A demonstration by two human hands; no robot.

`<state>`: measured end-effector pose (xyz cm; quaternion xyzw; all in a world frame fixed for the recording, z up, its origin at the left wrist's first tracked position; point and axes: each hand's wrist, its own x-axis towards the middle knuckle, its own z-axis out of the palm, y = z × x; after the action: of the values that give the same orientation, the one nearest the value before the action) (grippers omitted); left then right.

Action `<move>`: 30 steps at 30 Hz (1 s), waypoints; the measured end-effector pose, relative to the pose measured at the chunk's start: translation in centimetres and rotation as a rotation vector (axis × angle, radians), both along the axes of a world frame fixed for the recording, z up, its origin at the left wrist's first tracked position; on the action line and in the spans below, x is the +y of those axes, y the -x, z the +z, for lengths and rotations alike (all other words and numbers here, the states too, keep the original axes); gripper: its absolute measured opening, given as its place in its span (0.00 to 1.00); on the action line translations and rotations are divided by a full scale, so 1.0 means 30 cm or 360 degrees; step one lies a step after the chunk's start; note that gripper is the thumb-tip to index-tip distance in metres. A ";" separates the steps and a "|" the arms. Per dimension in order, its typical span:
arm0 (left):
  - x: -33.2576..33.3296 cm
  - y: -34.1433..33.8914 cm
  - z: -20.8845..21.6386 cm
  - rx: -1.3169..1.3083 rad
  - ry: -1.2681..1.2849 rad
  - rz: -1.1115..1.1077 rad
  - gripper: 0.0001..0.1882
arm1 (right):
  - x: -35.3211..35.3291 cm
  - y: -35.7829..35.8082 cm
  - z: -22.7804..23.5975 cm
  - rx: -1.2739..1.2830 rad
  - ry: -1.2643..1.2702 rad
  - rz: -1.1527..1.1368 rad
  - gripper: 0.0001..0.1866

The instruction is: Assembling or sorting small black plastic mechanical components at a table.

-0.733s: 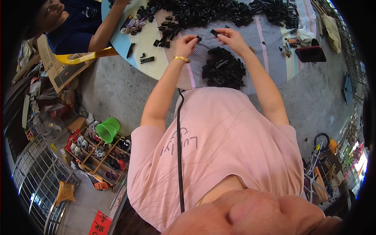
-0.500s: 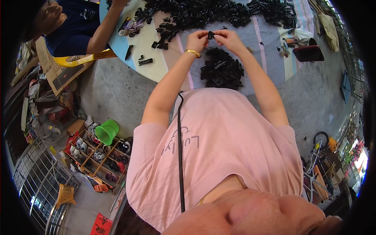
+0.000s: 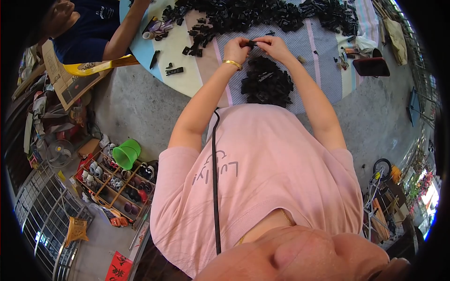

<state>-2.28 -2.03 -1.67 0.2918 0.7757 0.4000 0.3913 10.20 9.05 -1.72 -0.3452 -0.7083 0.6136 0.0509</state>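
Note:
Over the near half of the cloth-covered table (image 3: pixel 206 77), my left hand (image 3: pixel 236 50) and my right hand (image 3: pixel 275 48) meet fingertip to fingertip. Both pinch one small black plastic piece (image 3: pixel 251 44), clip-like in shape; its exact kind is too small to make out. Just below my hands, close to my body, lies a pile of similar black pieces (image 3: pixel 266 83). A much bigger heap of black pieces (image 3: pixel 253 16) spreads across the far side, beyond my fingers.
A co-worker's arm (image 3: pixel 125 35) reaches over the table at the left, beside a yellow chair (image 3: pixel 101 66). Loose black pieces (image 3: pixel 175 71) lie near the left edge. A dark phone-like slab (image 3: pixel 371 67) stands at the right edge, by a clear plastic bag (image 3: pixel 365 43).
The black piece has turned between my fingers and now points sideways, showing more of its length. My hands stay in nearly the same place.

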 end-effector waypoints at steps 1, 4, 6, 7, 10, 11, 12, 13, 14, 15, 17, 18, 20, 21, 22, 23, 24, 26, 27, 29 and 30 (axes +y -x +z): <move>-0.008 -0.001 0.003 0.0474 0.0018 -0.0102 0.16 | 0.002 0.001 0.001 -0.0005 0.0002 0.0000 0.10; -0.013 0.003 0.018 0.0594 -0.0075 -0.0128 0.13 | 0.010 0.013 0.006 -0.0067 0.0021 0.0072 0.10; -0.014 0.010 -0.025 0.0805 -0.0197 -0.0079 0.12 | 0.006 0.025 -0.008 -0.0061 -0.0215 0.0168 0.10; -0.017 0.016 -0.051 0.1020 -0.0319 -0.0027 0.11 | 0.003 0.033 -0.020 -0.0060 -0.0215 0.0169 0.10; -0.037 0.046 -0.092 0.0560 -0.0220 0.0110 0.10 | -0.013 0.053 -0.033 -0.0005 -0.0351 0.0187 0.11; -0.041 0.047 -0.100 0.0560 -0.0215 0.0110 0.10 | -0.018 0.054 -0.030 -0.0028 -0.0448 0.0177 0.11; -0.037 0.043 -0.063 0.0371 -0.0115 0.0052 0.10 | -0.021 0.054 -0.025 -0.0054 -0.0544 0.0162 0.11; -0.030 0.043 -0.027 0.0184 -0.0016 0.0000 0.11 | -0.022 0.055 -0.022 -0.0053 -0.0539 0.0163 0.11; -0.020 0.046 -0.004 0.0183 -0.0012 -0.0001 0.11 | -0.022 0.056 -0.020 -0.0090 -0.0558 0.0128 0.11; -0.012 0.048 0.017 0.0041 0.0108 0.0015 0.11 | -0.026 0.059 0.001 -0.0126 -0.0576 0.0099 0.11; -0.009 0.054 0.028 -0.0105 0.0231 0.0033 0.11 | -0.022 0.073 0.046 -0.0268 -0.0565 0.0131 0.12; -0.007 0.063 0.027 -0.0122 0.0260 0.0002 0.11 | -0.021 0.076 0.066 -0.0411 -0.0560 0.0154 0.13; -0.006 0.061 0.032 -0.0141 0.0292 -0.0032 0.11 | -0.029 0.061 0.051 -0.0391 -0.0622 0.0149 0.13; -0.004 0.054 0.038 -0.0141 0.0312 -0.0026 0.11 | -0.025 0.059 0.042 -0.0372 -0.0687 0.0139 0.14; 0.003 0.051 0.041 -0.0141 0.0332 -0.0020 0.11 | -0.016 0.062 0.036 -0.0375 -0.0683 0.0130 0.14; 0.018 0.054 0.045 -0.0142 0.0336 -0.0030 0.11 | -0.004 0.067 0.026 -0.0448 -0.0437 0.0073 0.14; 0.019 0.053 0.058 -0.0148 0.0397 0.0002 0.11 | -0.010 0.070 0.035 -0.0515 -0.0185 0.0031 0.14; 0.024 0.055 0.073 -0.0042 0.0501 -0.0035 0.12 | -0.011 0.091 0.060 -0.0575 -0.0187 0.0015 0.14; 0.036 0.056 0.070 -0.0047 0.0500 -0.0053 0.12 | -0.001 0.096 0.067 -0.0644 -0.0203 -0.0026 0.14; 0.054 0.064 0.066 -0.0041 0.0594 -0.0131 0.13 | 0.016 0.095 0.051 -0.0685 -0.0125 -0.0024 0.14; 0.058 0.069 0.056 -0.0059 0.0623 -0.0155 0.12 | 0.016 0.096 0.061 -0.0681 -0.0119 0.0007 0.14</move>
<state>-4.36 -0.28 0.00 0.2399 0.8162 0.2275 0.4738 7.33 9.53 0.10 -0.4638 -0.7260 0.4999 -0.0892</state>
